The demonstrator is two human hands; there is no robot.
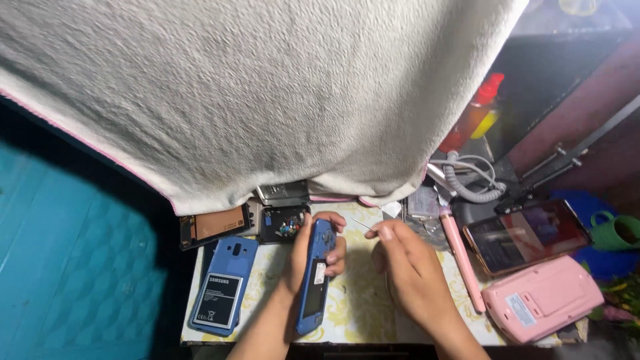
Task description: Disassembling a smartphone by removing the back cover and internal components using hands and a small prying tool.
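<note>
My left hand point(308, 257) grips a blue phone body point(315, 279) held on edge over a small table point(353, 313) with a yellow-patterned cover. Close beside it on the right, my right hand point(408, 267) pinches a thin metal tool point(364, 225) whose tip points up and left toward the top of the phone. A second blue phone point(223, 285) lies back-up with its battery showing at the table's left. Behind it lie a phone part with an orange-brown panel point(213, 225) and a small black tray point(285, 223) of coloured bits.
A large white cloth point(267, 93) hangs over the upper view, hiding the table's far side. At right lie a pink device point(543, 300), a lit phone point(527, 237), a pink pen-like tool point(461, 257), a coiled white cable point(470, 183) and a red-capped bottle point(477, 113). Teal flooring point(73, 267) is at left.
</note>
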